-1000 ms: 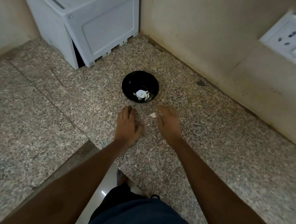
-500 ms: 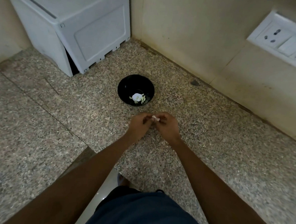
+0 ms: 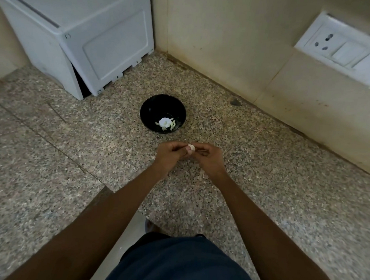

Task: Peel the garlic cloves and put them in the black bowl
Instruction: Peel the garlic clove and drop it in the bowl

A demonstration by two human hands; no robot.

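A small black bowl [image 3: 151, 107] stands on the speckled granite counter [image 3: 71, 146]. Inside it lie a white garlic piece and a few pale peeled cloves [image 3: 165, 123]. Just in front of the bowl my two hands meet above the counter. My left hand [image 3: 170, 154] and my right hand [image 3: 210, 159] both pinch one small whitish garlic clove [image 3: 191, 147] between their fingertips. The clove's lower side is hidden by my fingers.
A white appliance [image 3: 82, 38] sits at the back left of the counter. Beige walls meet in a corner behind the bowl, and a white socket and switch plate [image 3: 345, 50] is on the right wall. The counter's front edge runs near my body.
My hands rose off the counter, where they lay flat beside a loose clove, and came together. Both now pinch that clove in front of the bowl.
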